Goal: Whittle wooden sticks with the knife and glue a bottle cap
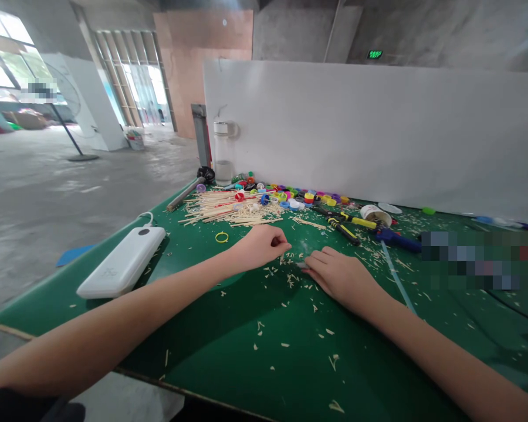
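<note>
My left hand (264, 245) hovers over the green tabletop with thumb and forefinger pinched together. Whatever is between those fingertips, if anything, is too small to make out. To its right, my right hand (341, 274) is closed, palm down, and a small grey blade-like piece (301, 265) sticks out from its fingers toward the left. Pale wood shavings (290, 275) lie scattered below and between both hands. A yellow-green ring (222, 237) rests on the table left of my left hand. Thin wooden sticks (220, 206) are heaped behind it.
A white power bank (123, 261) with a cable lies at left. Behind the hands are colourful plastic caps (290, 202), yellow-and-black pliers (341, 225), a tipped white cup (375, 215) and a blue-handled tool (398, 239). A clear bottle (223, 158) stands against the white board (369, 129).
</note>
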Demonstrator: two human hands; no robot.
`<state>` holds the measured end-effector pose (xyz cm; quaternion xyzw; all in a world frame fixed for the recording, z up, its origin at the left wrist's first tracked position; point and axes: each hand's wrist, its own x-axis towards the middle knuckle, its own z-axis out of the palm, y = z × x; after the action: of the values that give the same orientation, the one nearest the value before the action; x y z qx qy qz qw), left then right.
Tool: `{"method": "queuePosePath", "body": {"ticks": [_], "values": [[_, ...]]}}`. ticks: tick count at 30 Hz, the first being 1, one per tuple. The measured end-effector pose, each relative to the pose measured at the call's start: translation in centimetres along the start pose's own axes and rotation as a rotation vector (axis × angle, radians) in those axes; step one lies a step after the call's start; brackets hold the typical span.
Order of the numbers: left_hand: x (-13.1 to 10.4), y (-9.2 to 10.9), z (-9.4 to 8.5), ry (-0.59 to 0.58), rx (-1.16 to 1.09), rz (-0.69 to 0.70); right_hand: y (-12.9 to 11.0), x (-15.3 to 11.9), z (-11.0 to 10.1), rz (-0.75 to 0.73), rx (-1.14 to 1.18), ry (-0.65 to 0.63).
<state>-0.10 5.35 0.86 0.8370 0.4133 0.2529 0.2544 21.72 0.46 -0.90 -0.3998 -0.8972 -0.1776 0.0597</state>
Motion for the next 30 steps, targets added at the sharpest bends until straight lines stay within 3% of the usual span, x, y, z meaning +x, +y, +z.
{"method": "queuePosePath", "body": {"ticks": [16, 21, 30], "values": [[0.3, 1.1, 0.0, -0.083, 0.108, 0.064, 1.7, 1.7, 0.3, -0.066, 0.228, -0.133], [0.1, 1.3, 0.0, -0.145, 0.109, 0.139, 1.4, 2.4, 0.1, -0.105, 0.235, -0.147], [0.4, -1.5, -0.5, -0.030, 0.092, 0.013, 0.9, 1.6, 0.5, -0.043, 0.272, -0.013]]}}
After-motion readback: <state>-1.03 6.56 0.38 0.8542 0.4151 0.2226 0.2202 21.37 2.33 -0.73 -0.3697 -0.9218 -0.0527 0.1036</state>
